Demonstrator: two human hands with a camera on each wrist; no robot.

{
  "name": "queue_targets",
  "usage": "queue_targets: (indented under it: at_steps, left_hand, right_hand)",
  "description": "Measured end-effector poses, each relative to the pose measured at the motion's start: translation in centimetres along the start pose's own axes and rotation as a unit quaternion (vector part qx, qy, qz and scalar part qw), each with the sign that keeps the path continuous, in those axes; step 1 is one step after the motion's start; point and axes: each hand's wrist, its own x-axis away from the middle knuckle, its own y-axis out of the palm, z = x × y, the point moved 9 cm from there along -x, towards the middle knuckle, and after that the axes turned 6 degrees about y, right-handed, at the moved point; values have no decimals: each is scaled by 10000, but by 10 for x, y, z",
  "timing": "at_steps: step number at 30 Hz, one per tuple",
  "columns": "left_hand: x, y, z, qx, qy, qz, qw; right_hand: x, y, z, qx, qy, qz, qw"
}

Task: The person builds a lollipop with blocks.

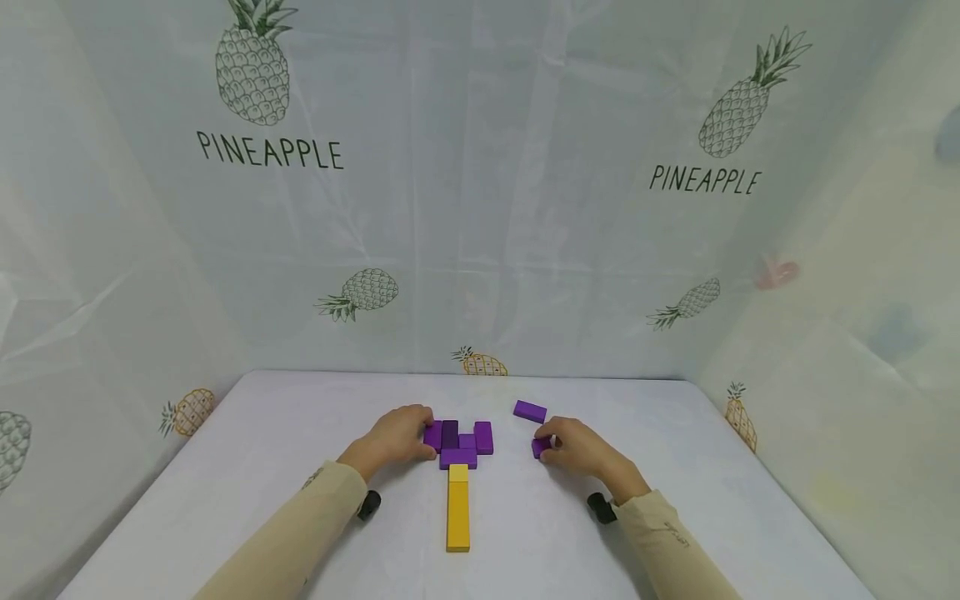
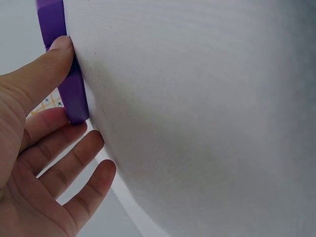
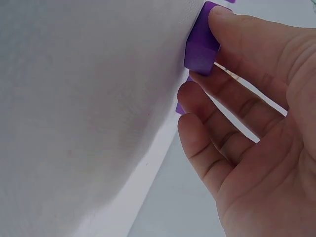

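A flat group of purple blocks lies mid-table, with a darker purple block (image 1: 449, 434) among them and one block (image 1: 458, 458) set crosswise along the near side. My left hand (image 1: 393, 434) holds the leftmost purple block (image 1: 432, 436) between thumb and forefinger; the left wrist view shows the thumb (image 2: 62, 47) on it and the other fingers spread. To the right of the group, my right hand (image 1: 579, 447) pinches a small purple block (image 3: 203, 42) close to the tabletop. Its other fingers are slightly bent.
A yellow strip of blocks (image 1: 458, 517) runs from the purple group toward the front. Another purple block (image 1: 530, 411) lies alone beyond the right hand. The white table (image 1: 300, 396) ends at a pineapple-print curtain (image 1: 487, 208) behind and at both sides.
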Motion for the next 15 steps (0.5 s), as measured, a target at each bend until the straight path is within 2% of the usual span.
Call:
queue_targets:
  at_steps: [6,15]
  left_hand:
    - [0,-1,0,9,-92,-41,9999]
    - [0,-2,0,37,-99,-69,9999]
  right_hand:
    - [-5,-1,-4,27,-42,2,10000]
    - [-20,-3,-30,171,-454,103,9988]
